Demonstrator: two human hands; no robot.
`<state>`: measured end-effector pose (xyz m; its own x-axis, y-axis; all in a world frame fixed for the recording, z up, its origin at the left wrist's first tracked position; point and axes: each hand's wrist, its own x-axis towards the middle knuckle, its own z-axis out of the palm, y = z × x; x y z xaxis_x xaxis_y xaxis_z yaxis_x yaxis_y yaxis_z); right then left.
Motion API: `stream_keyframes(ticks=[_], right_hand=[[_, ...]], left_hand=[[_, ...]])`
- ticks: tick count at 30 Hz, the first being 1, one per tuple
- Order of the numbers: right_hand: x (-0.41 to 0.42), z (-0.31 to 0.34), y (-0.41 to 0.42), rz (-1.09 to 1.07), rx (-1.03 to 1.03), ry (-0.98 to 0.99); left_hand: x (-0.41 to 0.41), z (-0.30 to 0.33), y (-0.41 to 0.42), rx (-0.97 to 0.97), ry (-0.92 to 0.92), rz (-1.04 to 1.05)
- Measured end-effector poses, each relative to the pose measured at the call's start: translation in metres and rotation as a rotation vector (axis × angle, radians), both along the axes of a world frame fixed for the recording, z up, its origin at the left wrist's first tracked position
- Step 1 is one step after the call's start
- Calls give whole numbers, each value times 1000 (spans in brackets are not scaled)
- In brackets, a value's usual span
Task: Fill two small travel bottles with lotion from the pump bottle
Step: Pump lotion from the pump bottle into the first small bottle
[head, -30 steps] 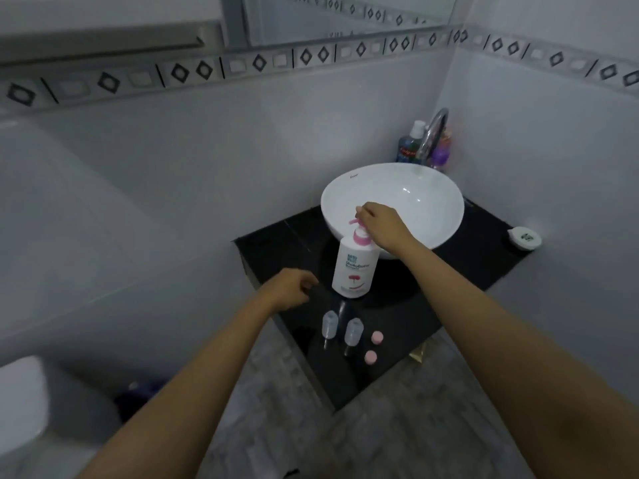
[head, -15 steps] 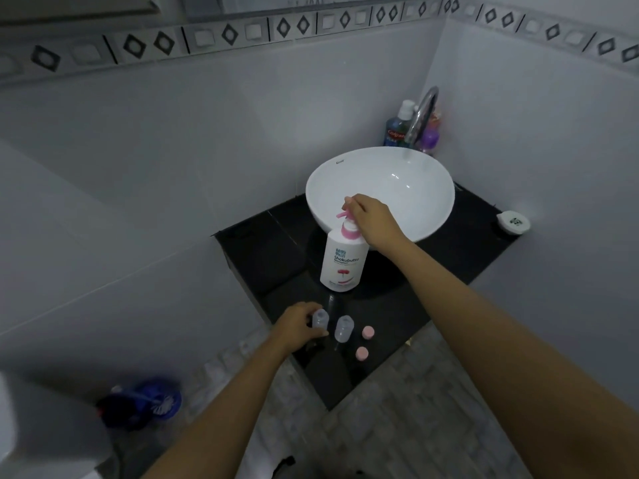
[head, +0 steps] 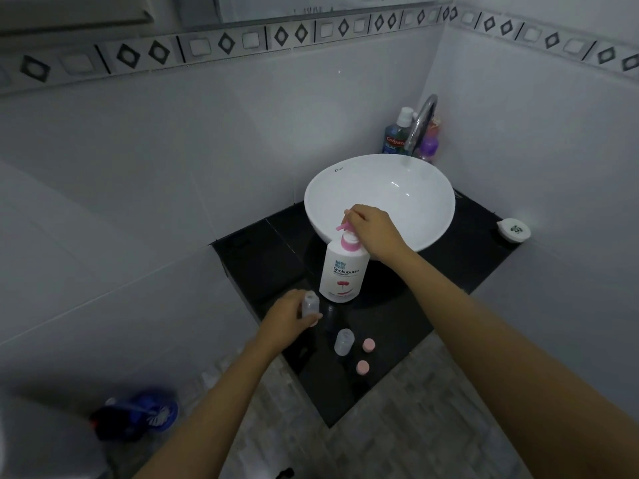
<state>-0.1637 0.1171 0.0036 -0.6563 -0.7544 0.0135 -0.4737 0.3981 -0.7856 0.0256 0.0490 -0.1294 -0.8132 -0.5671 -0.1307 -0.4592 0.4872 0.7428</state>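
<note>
A white pump bottle point(head: 340, 274) with a pink pump head stands on the black counter point(head: 397, 305) in front of the basin. My right hand point(head: 371, 229) rests on top of the pump head, fingers curled over it. My left hand point(head: 288, 318) grips a small clear travel bottle point(head: 310, 303), lifted just left of the pump bottle's base. A second clear travel bottle point(head: 344, 342) stands uncapped on the counter, with two pink caps point(head: 366, 356) beside it.
A white bowl basin point(head: 380, 195) with a chrome tap point(head: 422, 122) sits behind. Mouthwash point(head: 396, 133) and a purple bottle point(head: 428, 146) stand in the corner. A small white dish point(head: 514, 229) lies at right. A blue toilet brush point(head: 145, 414) sits on the floor.
My left hand reached down to the left travel bottle, closed on it and raised it toward the pump bottle. My right hand stayed on the pump head.
</note>
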Motion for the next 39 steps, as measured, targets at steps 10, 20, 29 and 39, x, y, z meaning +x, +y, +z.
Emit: stream_keyframes(ticks=[10,20,29,39], right_hand=[[0,0,-24,-48,-23,-248],[0,-3,-21,-87,-64,-242],[-2,-5,-22,-74,-95,-295],[-4,-1,-23,-90,-32,-328]], left_hand=[[-42,80,-26,-149,99,-69],[-51,95,-23,-55,238,16],[-42,92,-27,-3,293,37],[-45,98,-26,-59,341,14]])
